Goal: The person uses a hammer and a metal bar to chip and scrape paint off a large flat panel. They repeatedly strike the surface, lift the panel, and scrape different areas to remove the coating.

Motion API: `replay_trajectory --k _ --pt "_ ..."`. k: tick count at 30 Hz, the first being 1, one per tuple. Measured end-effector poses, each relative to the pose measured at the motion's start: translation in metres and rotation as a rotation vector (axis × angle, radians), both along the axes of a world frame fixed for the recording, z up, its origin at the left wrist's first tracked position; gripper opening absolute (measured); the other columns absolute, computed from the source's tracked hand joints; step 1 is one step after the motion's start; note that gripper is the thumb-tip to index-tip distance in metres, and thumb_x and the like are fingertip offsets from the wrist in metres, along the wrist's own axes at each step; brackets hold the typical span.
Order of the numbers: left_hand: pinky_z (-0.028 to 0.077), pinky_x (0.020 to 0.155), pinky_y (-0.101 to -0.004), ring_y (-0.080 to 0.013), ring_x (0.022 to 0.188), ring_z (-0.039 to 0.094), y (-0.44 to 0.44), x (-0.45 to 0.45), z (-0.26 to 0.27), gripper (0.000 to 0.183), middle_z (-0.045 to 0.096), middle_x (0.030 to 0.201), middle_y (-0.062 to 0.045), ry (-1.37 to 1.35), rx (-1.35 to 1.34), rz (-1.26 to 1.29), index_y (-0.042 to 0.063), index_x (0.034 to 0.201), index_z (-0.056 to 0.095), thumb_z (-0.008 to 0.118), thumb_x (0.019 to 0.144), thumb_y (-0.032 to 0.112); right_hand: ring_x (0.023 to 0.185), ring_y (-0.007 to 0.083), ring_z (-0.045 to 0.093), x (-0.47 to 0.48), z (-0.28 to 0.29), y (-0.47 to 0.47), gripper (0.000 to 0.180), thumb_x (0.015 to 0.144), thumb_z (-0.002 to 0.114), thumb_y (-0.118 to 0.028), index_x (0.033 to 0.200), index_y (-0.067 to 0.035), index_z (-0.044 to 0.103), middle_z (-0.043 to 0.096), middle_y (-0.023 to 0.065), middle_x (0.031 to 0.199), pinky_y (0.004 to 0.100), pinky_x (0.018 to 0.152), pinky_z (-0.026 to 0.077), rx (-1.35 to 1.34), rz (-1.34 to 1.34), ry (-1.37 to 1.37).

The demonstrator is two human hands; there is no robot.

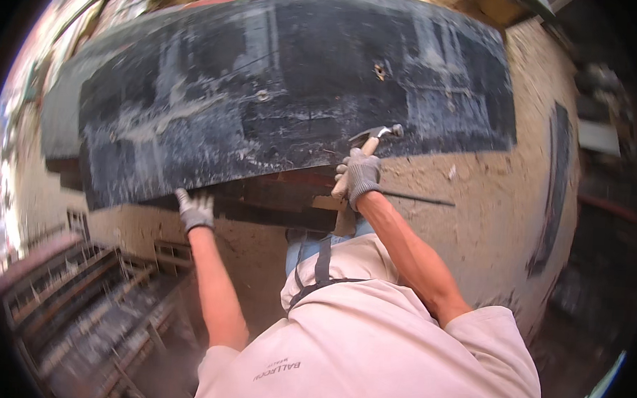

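Note:
A large dark panel (324, 91), scuffed with pale dried residue, lies before me on top of a stack of similar sheets. My right hand (362, 171), in a grey work glove, grips the wooden handle of a claw hammer (372, 143). The hammer's metal head rests over or just above the panel's near edge; I cannot tell whether it touches. At the same edge, further left, my gloved left hand (196, 210) has its fingers spread, with the fingertips at the panel's rim. A small damaged hole (379, 71) shows in the panel's surface.
Beneath the panel, more boards (275, 207) jut towards my legs. A thin dark rod (418, 197) sticks out right of my right hand. Metal frames (102, 306) stand at lower left. A long dark strip (554, 184) lies on the sandy ground (475, 207) to the right.

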State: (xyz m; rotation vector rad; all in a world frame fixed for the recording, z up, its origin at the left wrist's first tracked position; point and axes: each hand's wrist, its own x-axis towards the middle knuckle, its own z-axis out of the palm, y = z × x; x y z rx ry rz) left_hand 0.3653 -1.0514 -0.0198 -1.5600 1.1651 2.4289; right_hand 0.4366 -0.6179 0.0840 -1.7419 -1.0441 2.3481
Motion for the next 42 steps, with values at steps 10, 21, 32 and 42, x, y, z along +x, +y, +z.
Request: replay_trajectory --k 10,21,32,42 --pt "0.058 0.097 -0.0403 -0.0268 0.105 0.066 -0.065 -0.060 -0.039 0.045 0.070 0.124 -0.010 0.065 -0.128 -0.039 -0.002 0.125 0.065 0.074 0.098 0.032 0.054 0.0278 0.063 -0.052 0.005 -0.094 0.025 0.101 0.055 -0.024 0.099 0.000 0.059 0.065 0.0162 0.070 0.0426 0.047 0.050 0.085 -0.330 -0.339" --pt "0.057 0.101 -0.0445 -0.0296 0.114 0.064 -0.085 -0.061 -0.030 0.043 0.068 0.127 -0.014 0.080 -0.022 -0.172 -0.005 0.129 0.061 0.065 0.104 0.029 0.049 0.0195 0.045 -0.089 0.017 -0.120 0.032 0.103 0.050 -0.032 0.079 -0.012 0.042 0.045 0.0032 0.063 0.0424 0.049 0.040 -0.260 -0.843 -0.077" --pt "0.053 0.105 -0.0470 -0.0322 0.119 0.064 -0.087 -0.067 -0.022 0.044 0.067 0.133 -0.015 0.046 -0.002 -0.272 -0.002 0.135 0.057 0.053 0.109 0.034 0.052 0.0215 0.050 -0.148 0.018 -0.099 0.022 0.100 0.044 -0.029 0.088 -0.010 0.042 0.047 0.0045 0.067 0.0496 0.050 0.049 -0.328 -1.212 0.252" --pt "0.060 0.097 -0.0479 -0.0347 0.113 0.067 -0.082 -0.078 -0.030 0.038 0.066 0.129 -0.020 0.045 0.050 -0.314 -0.003 0.136 0.055 0.051 0.109 0.024 0.038 0.0212 0.056 -0.179 -0.069 -0.163 0.029 0.105 0.052 -0.030 0.095 -0.004 0.047 0.054 0.0081 0.052 0.0354 0.033 0.046 0.095 -0.959 -0.277"
